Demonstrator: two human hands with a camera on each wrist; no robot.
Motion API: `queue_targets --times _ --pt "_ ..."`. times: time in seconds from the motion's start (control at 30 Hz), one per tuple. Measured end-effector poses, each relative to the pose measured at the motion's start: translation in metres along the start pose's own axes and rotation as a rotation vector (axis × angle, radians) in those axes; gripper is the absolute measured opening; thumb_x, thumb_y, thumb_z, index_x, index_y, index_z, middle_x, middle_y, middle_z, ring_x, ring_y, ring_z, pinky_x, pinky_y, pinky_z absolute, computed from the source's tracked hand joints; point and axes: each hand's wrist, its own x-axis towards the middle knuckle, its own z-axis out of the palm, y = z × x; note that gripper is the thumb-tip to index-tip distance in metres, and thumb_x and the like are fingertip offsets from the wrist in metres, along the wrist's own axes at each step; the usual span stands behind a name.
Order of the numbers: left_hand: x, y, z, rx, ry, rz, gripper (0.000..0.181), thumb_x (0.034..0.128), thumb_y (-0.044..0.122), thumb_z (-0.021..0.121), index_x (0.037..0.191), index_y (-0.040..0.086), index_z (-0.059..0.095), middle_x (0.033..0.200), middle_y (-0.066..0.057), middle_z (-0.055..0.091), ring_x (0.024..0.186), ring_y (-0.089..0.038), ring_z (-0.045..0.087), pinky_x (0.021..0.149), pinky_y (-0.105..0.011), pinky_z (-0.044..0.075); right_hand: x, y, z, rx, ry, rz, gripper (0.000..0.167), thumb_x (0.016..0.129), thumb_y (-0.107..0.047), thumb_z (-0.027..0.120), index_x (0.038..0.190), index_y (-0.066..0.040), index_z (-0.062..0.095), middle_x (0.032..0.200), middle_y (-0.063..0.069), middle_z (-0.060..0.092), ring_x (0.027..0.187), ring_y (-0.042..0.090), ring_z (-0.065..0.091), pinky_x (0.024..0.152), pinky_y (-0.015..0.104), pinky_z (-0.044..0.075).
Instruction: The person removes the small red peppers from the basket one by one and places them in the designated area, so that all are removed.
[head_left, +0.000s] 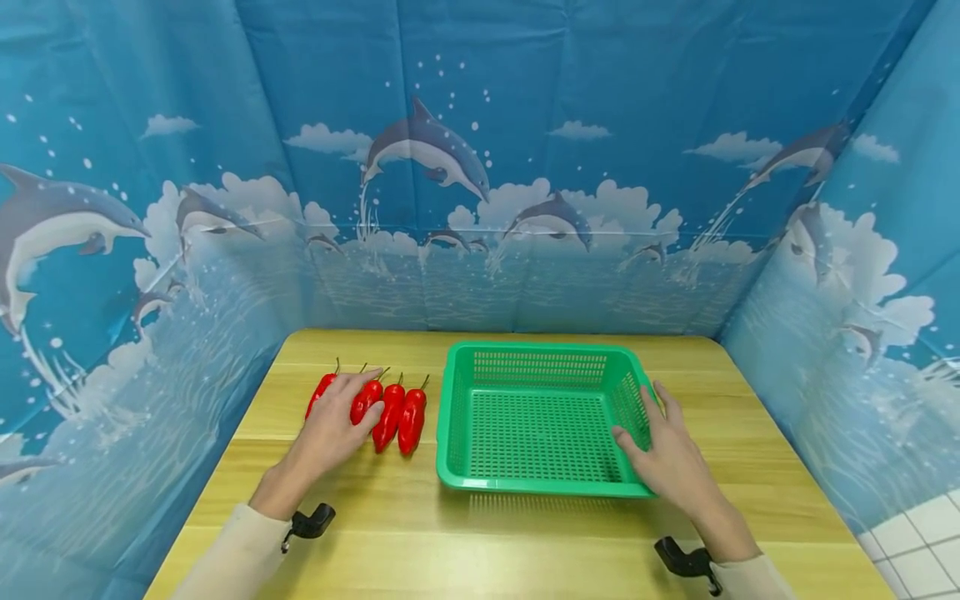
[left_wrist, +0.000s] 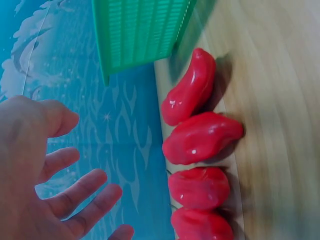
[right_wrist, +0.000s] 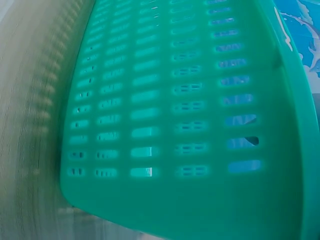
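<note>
Several glossy red chili peppers [head_left: 412,422] with thin green stems lie in a row on the wooden table, left of a green plastic basket [head_left: 447,417]. My left hand [head_left: 330,423] is over the left part of the row and hides some of it. In the left wrist view the left hand [left_wrist: 55,175] has its fingers spread, apart from the peppers [left_wrist: 204,137], holding nothing. My right hand [head_left: 671,458] is at the basket's right rim, fingers apart, thumb over the inside. Whether it touches the rim cannot be told. Slotted basket wall [right_wrist: 165,195] fills the right wrist view.
A light wooden table [head_left: 480,550] carries everything. Blue curtains [head_left: 517,283] printed with dolphins and clouds stand behind the table and along its sides. Dark wrist mounts [head_left: 313,522] are on both forearms. White tiles [head_left: 918,542] show at the lower right.
</note>
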Motion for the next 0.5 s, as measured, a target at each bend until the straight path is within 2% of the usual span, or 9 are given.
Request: queue_targets --times 0.17,0.23,0.37,0.43,0.5 --pt "-0.003 0.006 0.004 0.022 -0.009 0.016 0.06 0.1116 0.023 0.078 0.169 0.015 0.061 0.155 -0.021 0.067 0.136 -0.044 0.069 0.112 -0.069 0.063 -0.001 -0.001 0.001 0.003 0.002 -0.002 0.098 0.119 -0.052 0.063 0.185 0.002 0.015 0.19 0.038 0.008 0.144 0.07 0.059 0.079 0.06 0.063" --pt "-0.004 0.01 0.005 0.035 -0.008 0.032 0.061 0.1114 0.024 0.078 0.169 0.016 0.062 0.155 -0.02 0.067 0.137 -0.044 0.069 0.112 -0.068 0.063 -0.001 -0.002 0.001 -0.001 0.006 -0.008 0.097 0.119 -0.052 0.063 0.185 0.001 0.016 0.19 0.038 0.009 0.142 0.07 0.061 0.079 0.061 0.063" --pt "-0.005 0.018 0.007 0.052 -0.007 0.067 0.061 0.1107 0.027 0.079 0.169 0.017 0.061 0.156 -0.018 0.067 0.14 -0.042 0.067 0.111 -0.068 0.062 0.001 -0.003 -0.001 -0.015 0.016 -0.029 0.095 0.118 -0.047 0.067 0.185 0.002 0.02 0.189 0.039 0.011 0.15 0.072 0.052 0.095 0.075 0.061" --pt "-0.006 0.024 0.009 0.062 -0.01 0.074 0.063 0.1106 0.03 0.079 0.17 0.019 0.06 0.158 -0.017 0.066 0.142 -0.041 0.066 0.111 -0.068 0.06 0.0 -0.003 -0.003 -0.023 0.026 -0.04 0.094 0.117 -0.045 0.069 0.184 0.002 0.023 0.189 0.04 0.012 0.155 0.074 0.045 0.105 0.083 0.055" --pt "-0.008 0.029 0.01 0.069 -0.016 0.072 0.065 0.1106 0.032 0.079 0.171 0.02 0.059 0.161 -0.017 0.064 0.146 -0.041 0.064 0.112 -0.07 0.058 0.0 -0.003 -0.004 -0.038 0.042 -0.052 0.092 0.116 -0.044 0.071 0.183 0.002 0.027 0.188 0.041 0.014 0.157 0.076 0.04 0.109 0.087 0.05"
